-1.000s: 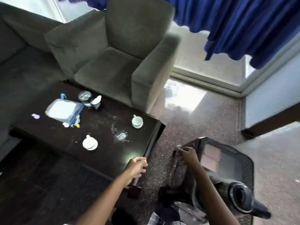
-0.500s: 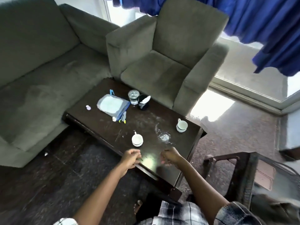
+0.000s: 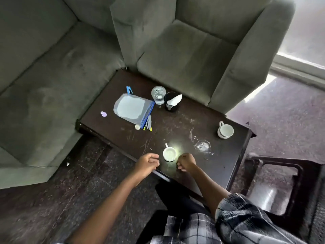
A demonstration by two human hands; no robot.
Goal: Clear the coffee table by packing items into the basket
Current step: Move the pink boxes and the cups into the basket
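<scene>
Cup [image 3: 169, 153] between left hand [image 3: 146, 163], right hand [image 3: 186, 162]; fingers [image 3: 155, 162] apparently curled, empty.

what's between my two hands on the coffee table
In the head view, a small white cup stands on the coffee table between the left hand and the right hand, close to both.

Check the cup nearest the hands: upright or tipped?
Upright. The white cup stands on the coffee table, round mouth facing up, handle pointing away.
</scene>
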